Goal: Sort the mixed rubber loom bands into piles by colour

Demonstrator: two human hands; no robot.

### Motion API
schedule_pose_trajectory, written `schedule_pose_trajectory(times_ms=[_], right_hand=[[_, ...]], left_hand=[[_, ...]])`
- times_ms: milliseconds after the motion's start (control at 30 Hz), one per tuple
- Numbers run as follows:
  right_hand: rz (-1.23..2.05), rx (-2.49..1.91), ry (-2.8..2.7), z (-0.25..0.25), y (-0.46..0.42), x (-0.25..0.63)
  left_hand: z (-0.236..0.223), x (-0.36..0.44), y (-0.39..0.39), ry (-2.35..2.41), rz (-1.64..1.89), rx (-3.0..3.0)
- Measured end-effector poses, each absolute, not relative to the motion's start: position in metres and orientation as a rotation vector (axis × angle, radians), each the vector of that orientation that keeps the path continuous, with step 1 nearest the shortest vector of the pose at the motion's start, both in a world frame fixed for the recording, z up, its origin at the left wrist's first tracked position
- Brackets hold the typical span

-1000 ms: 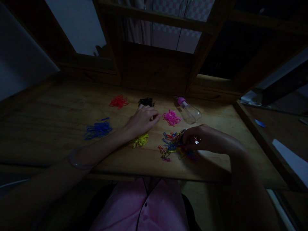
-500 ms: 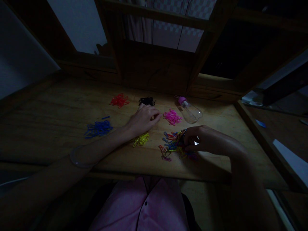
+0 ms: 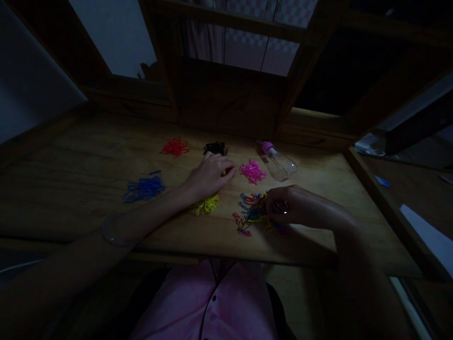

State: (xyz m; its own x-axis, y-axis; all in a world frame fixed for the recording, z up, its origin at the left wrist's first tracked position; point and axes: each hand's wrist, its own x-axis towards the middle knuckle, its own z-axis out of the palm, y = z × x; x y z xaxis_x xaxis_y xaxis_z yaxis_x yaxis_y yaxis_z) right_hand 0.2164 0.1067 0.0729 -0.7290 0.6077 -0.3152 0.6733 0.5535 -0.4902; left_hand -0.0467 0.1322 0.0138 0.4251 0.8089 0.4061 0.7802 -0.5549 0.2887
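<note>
My right hand point(image 3: 293, 205) reaches into a mixed pile of small coloured loops point(image 3: 253, 212) that look like rubber bands. Its fingers are curled together over the pile's right side, and what they pinch is hidden. My left hand point(image 3: 214, 174) hovers or rests between the black loops point(image 3: 215, 148) and the yellow loops point(image 3: 207, 205), fingers bent and thumb close to the index finger. Anything in that pinch is too dark to make out. Pink loops point(image 3: 253, 171) lie just right of my left fingertips.
Red loops point(image 3: 174, 147) and blue loops point(image 3: 144, 188) form separate piles on the left of the wooden table point(image 3: 88, 189). A clear bottle with a purple cap point(image 3: 279, 163) lies behind the mixed pile. A wooden shelf unit point(image 3: 226, 104) borders the back edge.
My right hand has shifted slightly left over the mixed pile, and its fingers have closed more. My left hand and the sorted piles look unchanged.
</note>
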Motion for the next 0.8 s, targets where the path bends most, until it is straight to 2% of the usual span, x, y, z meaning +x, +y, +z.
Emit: schedule_pose_trajectory(times_ms=[800], right_hand=[[-1.063,1.056,2.597,0.081,0.107,0.231]], left_hand=[[0.015,-0.047,0.131,1.449,0.804,2.588]])
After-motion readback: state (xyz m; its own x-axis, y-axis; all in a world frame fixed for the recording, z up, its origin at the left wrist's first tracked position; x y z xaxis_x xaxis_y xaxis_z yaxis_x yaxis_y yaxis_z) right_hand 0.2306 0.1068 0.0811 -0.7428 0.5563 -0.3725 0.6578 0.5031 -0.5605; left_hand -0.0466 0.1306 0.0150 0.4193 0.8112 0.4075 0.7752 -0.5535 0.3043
